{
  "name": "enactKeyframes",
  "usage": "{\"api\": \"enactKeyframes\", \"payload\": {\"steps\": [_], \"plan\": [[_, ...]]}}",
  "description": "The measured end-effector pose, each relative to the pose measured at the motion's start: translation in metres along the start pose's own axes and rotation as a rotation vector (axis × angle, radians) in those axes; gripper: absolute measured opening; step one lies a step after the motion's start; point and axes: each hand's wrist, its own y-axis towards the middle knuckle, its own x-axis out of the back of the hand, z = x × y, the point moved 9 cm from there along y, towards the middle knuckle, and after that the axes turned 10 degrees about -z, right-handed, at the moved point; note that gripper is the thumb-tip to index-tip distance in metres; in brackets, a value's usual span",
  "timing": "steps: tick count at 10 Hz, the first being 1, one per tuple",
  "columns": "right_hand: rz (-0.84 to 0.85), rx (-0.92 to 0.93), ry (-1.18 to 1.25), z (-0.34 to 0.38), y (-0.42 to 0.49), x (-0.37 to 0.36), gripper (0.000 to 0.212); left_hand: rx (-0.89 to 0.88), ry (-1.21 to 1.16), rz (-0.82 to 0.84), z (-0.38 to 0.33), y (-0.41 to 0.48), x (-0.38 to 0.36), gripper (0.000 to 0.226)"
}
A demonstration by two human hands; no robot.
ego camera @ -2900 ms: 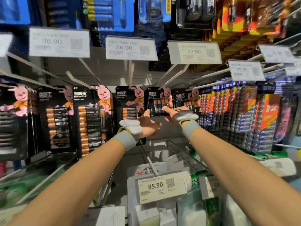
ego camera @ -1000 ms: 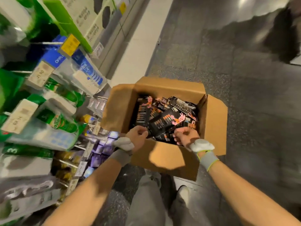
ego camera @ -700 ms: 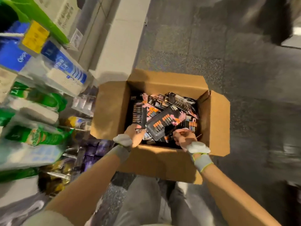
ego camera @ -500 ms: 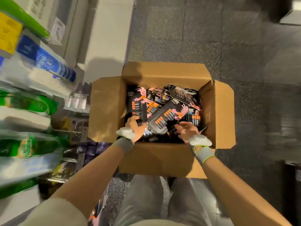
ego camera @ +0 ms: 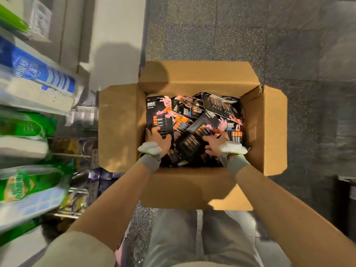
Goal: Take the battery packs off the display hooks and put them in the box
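though beside the box (ego camera: pixel 119 128), blurred shelf packets (ego camera: pixel 28 185)

Battery packs (ego camera: pixel 194 120): black cards, pink bunny print, orange-tipped cells, heaped crisscross, flat or tilted. Box (ego camera: pixel 119 128): brown cardboard, flaps open.

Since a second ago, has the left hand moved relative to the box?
Yes. The left hand was at the near rim of the box; it now lies farther in, past that rim, on a pack by the left wall.

Battery pack (ego camera: pixel 158 114): "DURACELL" under Chinese characters, top left corner.
Shelf packages (ego camera: pixel 36 74): print too blurred to read.
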Motion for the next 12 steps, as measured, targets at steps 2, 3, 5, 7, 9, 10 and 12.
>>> {"api": "enactKeyframes", "payload": {"steps": [2,3,5,7,9,10,12], "plan": [[0.050,-0.146,0.209,0.003,0.004,0.005,0.053,0.006,0.075,-0.042,-0.005,-0.004,-0.009,0.035],[0.073,-0.171,0.289,0.004,0.005,-0.001,0.045,-0.001,0.060,-0.087,-0.007,-0.006,-0.007,0.030],[-0.003,-0.187,0.340,0.002,0.012,0.003,0.033,-0.001,0.051,-0.176,-0.007,-0.004,0.000,0.041],[-0.006,-0.169,0.248,-0.001,0.021,0.009,0.014,0.008,-0.176,-0.234,-0.015,-0.015,0.013,0.076],[0.021,-0.135,0.252,0.000,0.020,0.015,0.034,0.079,-0.286,-0.018,-0.003,-0.017,0.001,0.063],[0.014,-0.072,0.229,-0.001,0.018,0.017,0.027,0.085,-0.311,0.034,-0.001,-0.024,0.001,0.045],[-0.047,0.156,0.084,0.018,0.013,0.024,0.018,0.150,-0.436,0.064,0.013,-0.038,0.017,0.045]]}}
